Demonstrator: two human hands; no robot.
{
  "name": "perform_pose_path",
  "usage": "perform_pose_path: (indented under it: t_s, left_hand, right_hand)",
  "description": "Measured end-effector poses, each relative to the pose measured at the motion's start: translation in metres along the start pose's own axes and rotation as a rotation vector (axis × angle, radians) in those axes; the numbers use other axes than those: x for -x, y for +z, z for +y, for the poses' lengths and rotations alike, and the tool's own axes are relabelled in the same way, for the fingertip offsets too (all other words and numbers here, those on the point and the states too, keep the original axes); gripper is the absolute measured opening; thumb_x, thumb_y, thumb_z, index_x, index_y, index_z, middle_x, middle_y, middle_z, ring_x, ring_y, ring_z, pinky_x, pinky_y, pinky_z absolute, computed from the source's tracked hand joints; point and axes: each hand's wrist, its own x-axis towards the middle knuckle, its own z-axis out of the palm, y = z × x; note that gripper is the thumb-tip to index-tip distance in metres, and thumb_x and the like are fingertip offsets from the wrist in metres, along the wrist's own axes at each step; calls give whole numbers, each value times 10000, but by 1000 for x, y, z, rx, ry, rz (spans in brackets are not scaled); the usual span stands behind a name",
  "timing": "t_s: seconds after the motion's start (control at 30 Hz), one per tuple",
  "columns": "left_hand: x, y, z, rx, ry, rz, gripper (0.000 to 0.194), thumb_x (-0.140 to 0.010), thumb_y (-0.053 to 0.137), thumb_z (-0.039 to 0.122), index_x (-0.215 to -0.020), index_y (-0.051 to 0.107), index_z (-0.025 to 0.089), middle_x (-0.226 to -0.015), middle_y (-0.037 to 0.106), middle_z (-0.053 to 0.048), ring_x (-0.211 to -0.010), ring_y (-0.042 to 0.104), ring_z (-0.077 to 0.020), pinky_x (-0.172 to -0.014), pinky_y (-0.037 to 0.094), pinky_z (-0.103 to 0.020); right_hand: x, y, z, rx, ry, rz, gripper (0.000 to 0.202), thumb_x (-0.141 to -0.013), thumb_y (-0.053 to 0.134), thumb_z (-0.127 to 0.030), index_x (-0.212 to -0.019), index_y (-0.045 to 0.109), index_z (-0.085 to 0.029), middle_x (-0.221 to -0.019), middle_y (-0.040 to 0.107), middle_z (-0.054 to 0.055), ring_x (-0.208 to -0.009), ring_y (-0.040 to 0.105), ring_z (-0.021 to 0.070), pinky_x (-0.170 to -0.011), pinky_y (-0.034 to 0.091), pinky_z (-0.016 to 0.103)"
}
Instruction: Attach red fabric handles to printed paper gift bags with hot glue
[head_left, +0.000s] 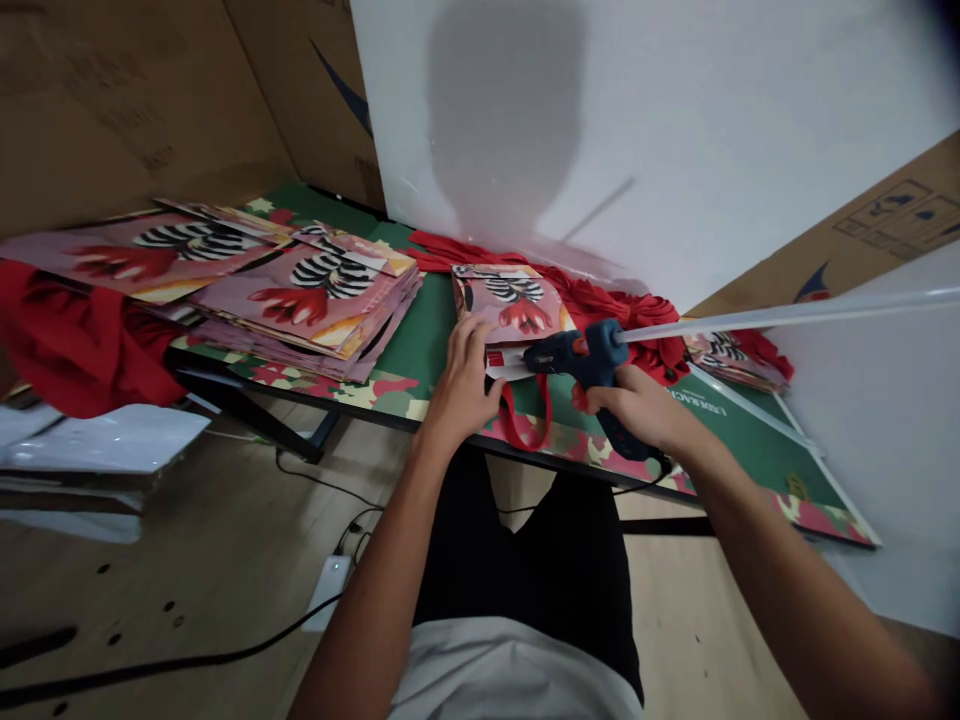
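Observation:
A printed paper bag (540, 310) with a striped bow and a red glove on it lies in front of me on the table. My left hand (463, 385) grips its near left edge, the thumb beside a whitish opened part. Wrapped around the handle of a dark blue hot glue gun (592, 355), my right hand (641, 405) keeps the nozzle at that whitish part; contact cannot be made out. A long translucent glue stick (765, 312) sticks out of the gun's back. From the bag's near edge a red ribbon loop (547, 415) hangs toward me.
Stacks of similar printed bags (300, 300) lie to the left, beside red cloth (82, 340). Red ribbons (600, 298) are heaped behind the bag. White board (675, 120) and cardboard (150, 100) stand around the green table (757, 425). Cables and a power strip (328, 590) lie below.

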Motion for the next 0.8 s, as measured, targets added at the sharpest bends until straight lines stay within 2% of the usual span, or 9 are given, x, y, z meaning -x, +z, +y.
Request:
perform_pose_path:
  t_s: [0.1,0.2,0.27,0.33,0.4,0.53,0.6,0.73,0.8]
  left_hand:
    - [0,0,0,-2,4,8,813,-882,695,60,-1587,338,250,-1672,386,-191,-1685,281,-370,-1377,301,-603]
    - [-1,0,0,12,7,11,799,-885,699,70,-1581,348,251,-1662,400,-189,-1688,278,-372,-1379,297,-606]
    - [0,0,0,15,4,10,799,-889,697,76,-1584,344,252,-1665,397,-191,-1687,279,-377,-1378,297,-614]
    - [0,0,0,10,0,10,804,-897,694,84,-1593,331,258,-1674,384,-193,-1687,279,-385,-1374,304,-626]
    - [1,0,1,5,-1,8,806,-905,690,86,-1600,321,261,-1678,377,-195,-1687,279,-390,-1372,306,-634]
    - [0,0,5,-10,-4,13,785,-925,674,74,-1603,324,255,-1675,382,-200,-1689,272,-386,-1373,314,-628]
    - [0,0,6,-18,-4,20,771,-935,672,74,-1603,327,247,-1672,388,-204,-1686,274,-386,-1374,321,-618]
    - [-1,-1,8,-23,-10,25,774,-927,675,65,-1598,341,259,-1664,397,-194,-1670,309,-389,-1370,333,-624]
    - [0,-1,10,-20,-20,28,775,-913,676,53,-1587,359,269,-1657,404,-185,-1662,326,-390,-1365,345,-626]
  right_hand:
    - [-8,-7,-13,66,-34,-72,136,-689,635,-317,-725,694,-200,-664,627,-11,-604,535,165,-545,382,277]
    - [-11,-12,-17,-14,15,-126,114,-675,676,-314,-709,679,-204,-642,634,-7,-556,544,162,-510,381,277]
    - [-7,-13,-10,-164,116,-86,158,-660,708,-328,-761,679,-210,-629,637,-8,-512,547,166,-477,378,278]
    - [1,-11,4,-323,223,14,239,-650,719,-356,-838,680,-215,-613,629,-7,-474,543,181,-441,366,286]
    - [14,-8,17,-404,265,118,271,-652,714,-376,-871,678,-220,-608,623,-3,-470,544,195,-432,370,296]
    - [33,2,31,-283,148,241,243,-686,710,-358,-894,724,-234,-784,719,21,-647,629,215,-574,479,309]
    - [37,8,31,-220,100,270,235,-702,706,-368,-898,730,-239,-841,729,17,-707,632,215,-622,486,308]
    - [32,22,27,-190,149,228,222,-745,680,-418,-872,709,-238,-695,633,-16,-618,548,198,-564,421,304]
    - [30,27,23,-128,161,226,260,-764,672,-433,-915,742,-234,-694,641,-15,-630,557,204,-578,416,306]
